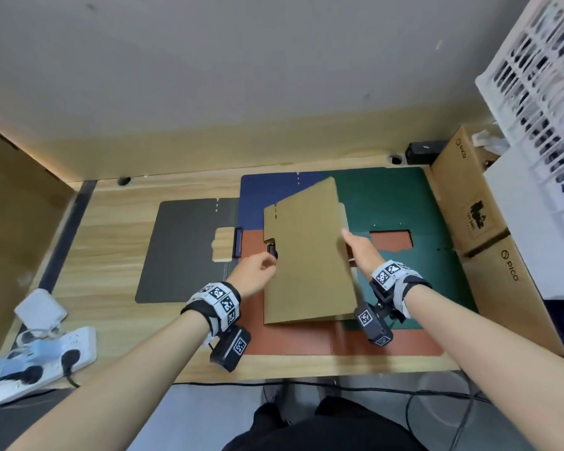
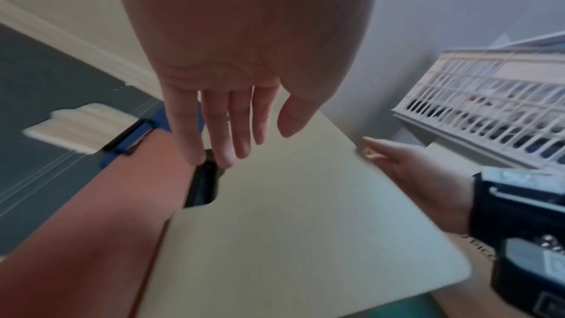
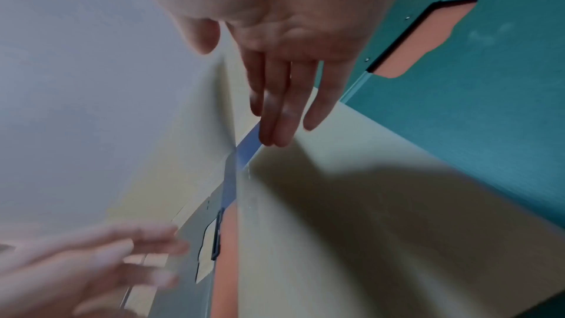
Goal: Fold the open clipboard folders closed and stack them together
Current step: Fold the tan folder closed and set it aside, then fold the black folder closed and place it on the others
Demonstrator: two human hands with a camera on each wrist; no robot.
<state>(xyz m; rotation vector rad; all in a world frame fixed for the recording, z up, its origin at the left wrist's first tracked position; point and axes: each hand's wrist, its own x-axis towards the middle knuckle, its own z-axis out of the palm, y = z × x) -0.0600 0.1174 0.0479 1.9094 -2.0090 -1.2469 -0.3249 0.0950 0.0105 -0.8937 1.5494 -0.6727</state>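
Note:
A tan clipboard folder [image 1: 306,255] lies mid-table with its cover raised at a slant, partway folded over. My right hand [image 1: 358,249] holds the cover's right edge, thumb on top and straight fingers [image 3: 281,110] beneath. My left hand [image 1: 258,271] is at the folder's left edge with relaxed fingers [image 2: 226,134], their tips at its black clip [image 2: 203,185]; it grips nothing. Beneath and around lie open orange [image 1: 293,340], blue [image 1: 267,196] and green [image 1: 398,203] folders. A dark grey folder [image 1: 183,252] lies open at the left.
Cardboard boxes [image 1: 469,203] stand against the table's right side, with a white lattice basket [image 1: 541,76] above them. A white power strip [image 1: 36,359] and an adapter [image 1: 41,309] sit at the front left corner. A wall closes the back.

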